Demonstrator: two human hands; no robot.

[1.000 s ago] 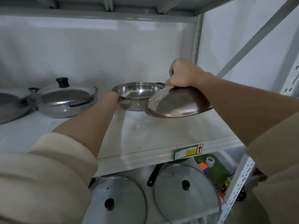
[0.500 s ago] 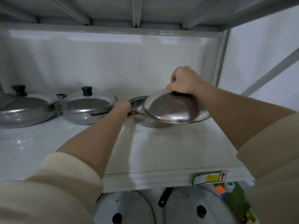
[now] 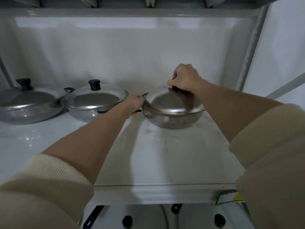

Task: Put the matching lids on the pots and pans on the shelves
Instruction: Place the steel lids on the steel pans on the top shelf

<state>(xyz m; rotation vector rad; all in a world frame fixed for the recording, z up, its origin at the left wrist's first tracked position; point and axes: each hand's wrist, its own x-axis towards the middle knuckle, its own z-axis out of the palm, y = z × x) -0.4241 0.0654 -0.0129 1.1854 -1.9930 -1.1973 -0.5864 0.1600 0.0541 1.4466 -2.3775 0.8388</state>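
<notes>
A steel pot [image 3: 171,120] stands on the white shelf [image 3: 165,156], right of centre. A steel lid [image 3: 173,104] lies over its rim, covering it. My right hand [image 3: 184,77] is closed on the lid's black knob, which is mostly hidden under my fingers. My left hand [image 3: 134,103] grips the pot's left side handle. Left of it stand a lidded steel pot [image 3: 92,104] with a black knob and, at the far left, a wider lidded pan [image 3: 26,103].
On the lower shelf two glass lids [image 3: 132,219] [image 3: 212,219] with dark knob holes and a black pan handle [image 3: 92,217] show under the shelf's front edge. A grey upright post [image 3: 250,47] bounds the shelf on the right. A green label [image 3: 231,197] sticks to the edge.
My right hand has carried the steel lid leftwards and lowered it from a tilt beside the pot onto the pot's rim. My left hand stayed on the pot's handle.
</notes>
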